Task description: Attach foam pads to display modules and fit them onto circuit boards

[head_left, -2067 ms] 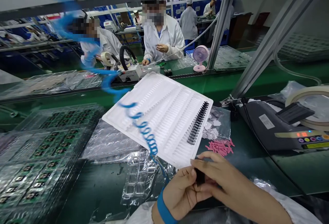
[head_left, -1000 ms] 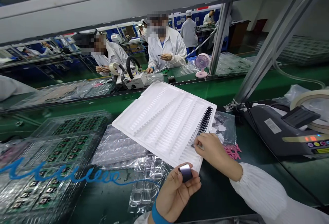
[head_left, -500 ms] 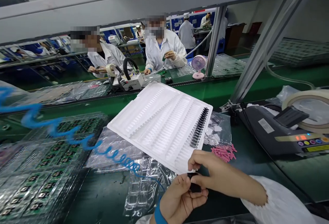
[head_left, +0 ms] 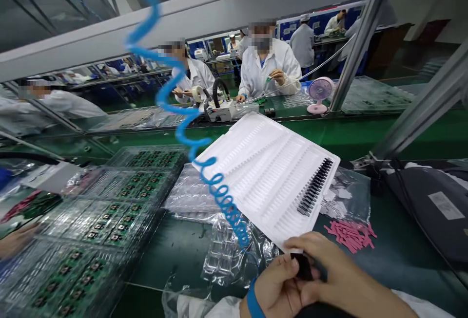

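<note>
Near the bottom of the view, my left hand (head_left: 276, 281), with a blue wrist strap (head_left: 255, 301), pinches a small black rectangular part (head_left: 302, 265) between thumb and fingers. My right hand (head_left: 334, 267) closes around the same part from the other side, its fingers partly blurred. Just beyond my hands lies a white slotted plastic tray (head_left: 252, 167), tilted across the bench. Its right-hand row holds a line of black parts (head_left: 315, 187); the other slots show white. The underside of the held part is hidden by my fingers.
Pink strips (head_left: 351, 235) and a clear bag of white pieces (head_left: 343, 194) lie right of the tray. Stacked clear trays of green circuit boards (head_left: 120, 201) stand left. A blue coiled cord (head_left: 183, 118) hangs across the view. Another person's hand (head_left: 18, 240) is at far left.
My view has swung left, so the bench things sit further right in the picture. Both hands stay together at the black part, and the right hand has shifted around it.
</note>
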`<state>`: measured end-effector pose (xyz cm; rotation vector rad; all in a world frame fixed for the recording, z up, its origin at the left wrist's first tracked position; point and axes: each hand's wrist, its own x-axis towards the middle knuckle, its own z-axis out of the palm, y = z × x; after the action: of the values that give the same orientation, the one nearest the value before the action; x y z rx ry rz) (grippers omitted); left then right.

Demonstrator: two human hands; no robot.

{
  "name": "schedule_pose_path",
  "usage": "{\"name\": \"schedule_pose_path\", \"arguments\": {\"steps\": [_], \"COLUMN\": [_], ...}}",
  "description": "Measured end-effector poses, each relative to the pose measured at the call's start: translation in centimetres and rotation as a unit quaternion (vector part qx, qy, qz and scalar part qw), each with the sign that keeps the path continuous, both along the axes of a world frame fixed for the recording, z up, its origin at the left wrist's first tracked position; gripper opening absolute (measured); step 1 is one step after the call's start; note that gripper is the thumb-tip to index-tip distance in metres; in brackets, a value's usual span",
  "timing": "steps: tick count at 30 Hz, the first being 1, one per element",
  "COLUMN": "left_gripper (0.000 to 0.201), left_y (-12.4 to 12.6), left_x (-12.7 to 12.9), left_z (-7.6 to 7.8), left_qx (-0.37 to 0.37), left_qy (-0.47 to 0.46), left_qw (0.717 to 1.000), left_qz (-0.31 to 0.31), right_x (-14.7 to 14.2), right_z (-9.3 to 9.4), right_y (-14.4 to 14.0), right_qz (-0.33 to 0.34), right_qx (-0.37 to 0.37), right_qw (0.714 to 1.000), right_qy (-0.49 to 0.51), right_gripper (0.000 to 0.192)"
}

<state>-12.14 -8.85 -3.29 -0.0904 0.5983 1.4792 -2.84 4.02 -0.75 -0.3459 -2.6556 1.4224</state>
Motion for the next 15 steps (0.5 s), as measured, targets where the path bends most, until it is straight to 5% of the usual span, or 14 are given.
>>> {"name": "schedule_pose_path", "arguments": {"steps": [2, 5, 10, 15], "left_gripper": [0.023, 0.019, 0.028, 0.032], "left_y": [-0.2, -0.5, -0.5, -0.4], "left_x": [-0.2, -0.7, -1.4, -1.9], "left_z": [-0.2, -0.1, 0.4, 0.1], "left_qx": [-0.011, -0.022, -0.029, -0.042], "left_qy": [0.006, 0.019, 0.049, 0.071], "left_qw": [1.000, 0.999, 0.997, 0.994], "left_qz": [0.021, 0.043, 0.052, 0.069], "right_x": [-0.4, -1.5, -2.9, -2.5], "right_z": [-1.0, -2.8, -4.8, -5.4], "right_y": [1.7, 3.9, 4.4, 4.5], "right_qz": [-0.078, -0.167, -0.169, -0.154], "right_qx": [0.016, 0.149, 0.313, 0.351], "right_qw": [0.997, 0.974, 0.932, 0.923], "right_qy": [0.004, -0.031, -0.074, -0.026], "right_gripper": [0.030, 0.018, 0.016, 0.022]}}
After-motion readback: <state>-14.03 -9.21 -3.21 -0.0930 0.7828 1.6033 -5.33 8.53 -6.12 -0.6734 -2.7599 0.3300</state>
